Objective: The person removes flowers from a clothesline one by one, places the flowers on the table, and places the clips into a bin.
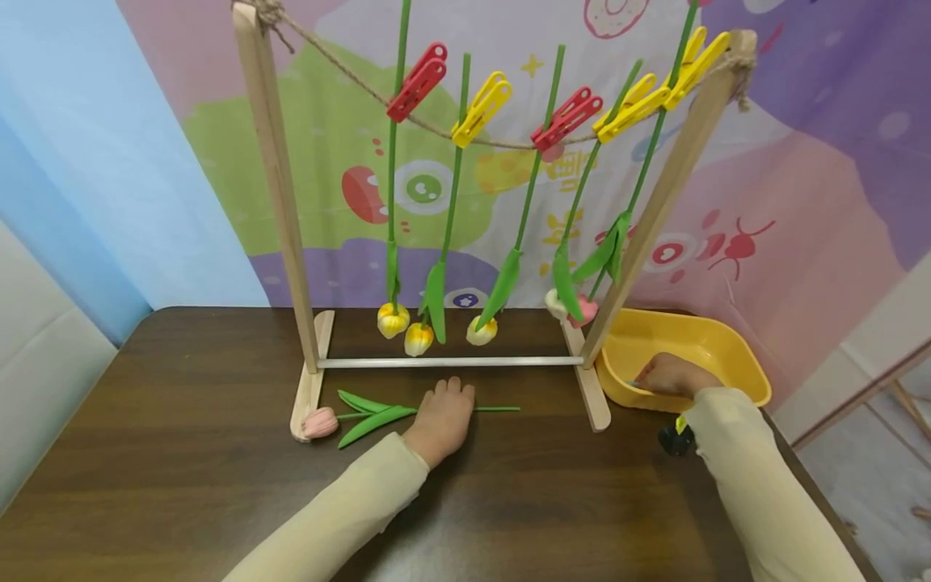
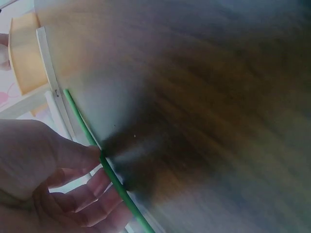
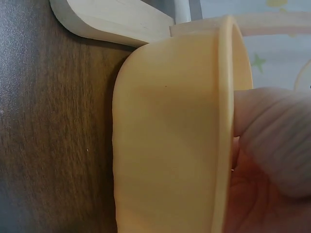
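Observation:
A pink artificial tulip (image 1: 320,422) lies on the table, its green leaves toward the left. My left hand (image 1: 444,416) pinches its stem; in the left wrist view the thumb and fingers meet around the green stem (image 2: 80,119). My right hand (image 1: 672,376) reaches into a yellow plastic basin (image 1: 742,356), fingers curled, with the tip of a small light-blue thing (image 1: 633,383) showing at them. The basin wall (image 3: 170,126) hides most of those fingers in the right wrist view. Above, several tulips hang upside down from a twine, clipped by red clothespins (image 1: 418,83) and yellow clothespins (image 1: 482,109).
A wooden frame with two posts (image 1: 280,186) carries the twine (image 1: 342,69), and a white bar (image 1: 451,362) joins its feet. The right foot (image 1: 592,400) stands close to the basin. A printed cloth (image 1: 327,137) hangs behind the brown table (image 1: 145,453).

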